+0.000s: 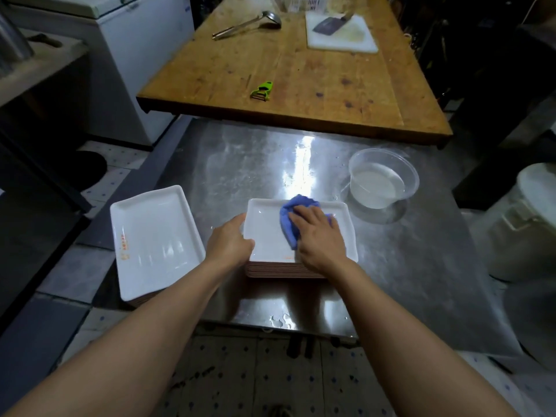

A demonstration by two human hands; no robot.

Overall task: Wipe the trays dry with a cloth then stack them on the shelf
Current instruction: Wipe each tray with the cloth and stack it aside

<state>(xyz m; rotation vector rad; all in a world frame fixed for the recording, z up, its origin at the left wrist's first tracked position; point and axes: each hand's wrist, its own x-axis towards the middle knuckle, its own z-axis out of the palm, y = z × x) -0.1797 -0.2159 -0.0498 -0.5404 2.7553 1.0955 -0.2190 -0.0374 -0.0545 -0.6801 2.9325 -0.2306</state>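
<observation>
- A steel bench [270,164] stands over a tiled floor in a dim kitchen, with a wooden table [301,73] butting against its far edge.
- On the steel bench, at centre, a stack of white rectangular trays [282,270] sits with its top tray [261,227] facing up.
- The left hand [230,243] grips the left rim of that top tray, thumb over the edge; the grip is closed on the tray.
- The right hand [319,236] lies on a bunched blue cloth [288,219] and presses it into the tray's middle; the fingers curl over the cloth, which sticks out beyond the fingertips toward the far rim.
- A second stack of white trays [153,239] sits to the left at the bench's edge, well apart from both hands.
- A clear plastic tub [383,180] holding water stands just right of the central stack.
- On the wooden table lie a green peeler [262,91], a ladle [246,24] and a white cutting board [341,33] with a cleaver [328,25] on it.
</observation>
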